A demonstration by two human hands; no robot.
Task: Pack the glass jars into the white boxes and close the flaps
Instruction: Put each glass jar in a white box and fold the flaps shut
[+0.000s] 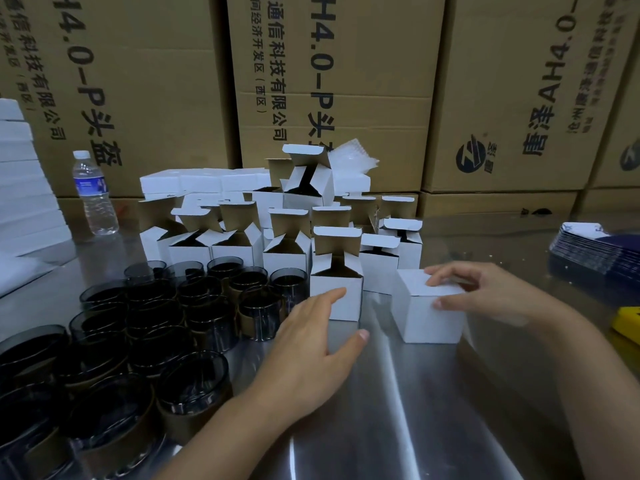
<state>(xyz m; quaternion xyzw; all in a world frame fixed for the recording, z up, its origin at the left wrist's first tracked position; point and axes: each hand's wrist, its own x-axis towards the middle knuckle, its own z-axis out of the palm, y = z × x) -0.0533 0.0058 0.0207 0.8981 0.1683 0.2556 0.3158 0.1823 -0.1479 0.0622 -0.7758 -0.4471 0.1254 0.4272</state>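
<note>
Brown cartons [346, 81] printed in black stand stacked as a wall far behind the closed box [426, 320], which sits upright on the steel table [433, 410] with its top flap shut. Behind and to the left of the closed box is a crowd of open boxes [242, 237], white outside and brown inside, their flaps standing up and some piled on others. Further left of the closed box, and reaching nearer the camera, stand the jars [156, 323]. They are dark glass, packed close together, many with a brown card band around them, and none is in a box as far as can be seen. Far to the left rises a white stack [24, 202]; to the right and a little behind the closed box lies a fanned pile of dark cards [595, 251]. Just beside the closed box on its left stands the nearest open box [351, 303]. A water bottle [95, 195] stands far to the left and behind. The right hand [491, 292] grips the closed box, bent fingers [440, 278] over its top and the thumb against its near side. The left hand [311, 344] is spread, with nothing in its grasp, its straight fingertips [337, 293] at the front of the nearest open box.
</note>
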